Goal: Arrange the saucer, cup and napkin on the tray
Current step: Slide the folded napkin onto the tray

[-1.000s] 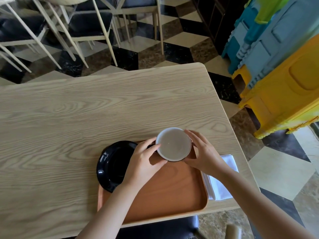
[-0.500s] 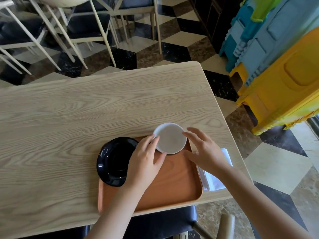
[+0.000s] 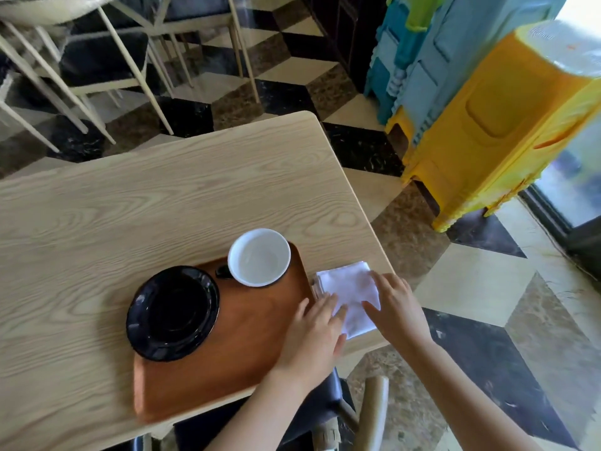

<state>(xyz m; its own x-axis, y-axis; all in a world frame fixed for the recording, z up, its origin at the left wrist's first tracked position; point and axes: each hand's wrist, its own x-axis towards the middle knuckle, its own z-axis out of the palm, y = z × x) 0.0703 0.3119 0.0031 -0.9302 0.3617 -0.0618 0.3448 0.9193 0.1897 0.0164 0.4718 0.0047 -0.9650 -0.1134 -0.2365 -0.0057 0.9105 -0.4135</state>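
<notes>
A brown wooden tray point(image 3: 247, 340) lies at the near edge of the table. A black saucer point(image 3: 172, 312) rests on the tray's left side and overhangs its rim. The cup point(image 3: 259, 257), white inside with a dark handle, stands upright at the tray's far right corner. A folded white napkin point(image 3: 348, 289) lies on the table just right of the tray. My left hand point(image 3: 313, 336) lies flat over the tray's right rim with its fingertips on the napkin's left edge. My right hand point(image 3: 395, 304) rests, fingers spread, on the napkin's right side. Neither hand grips anything.
The light wood table point(image 3: 146, 206) ends just right of the napkin. A black chair seat point(image 3: 312, 408) sits below the near edge. Stacked yellow and blue plastic stools point(image 3: 487, 102) stand to the right, and pale-framed chairs point(image 3: 107, 53) behind the table.
Both hands let go of the cup, which now stands on the tray's far right corner. They moved right and down onto the napkin. The camera view shifted to the right.
</notes>
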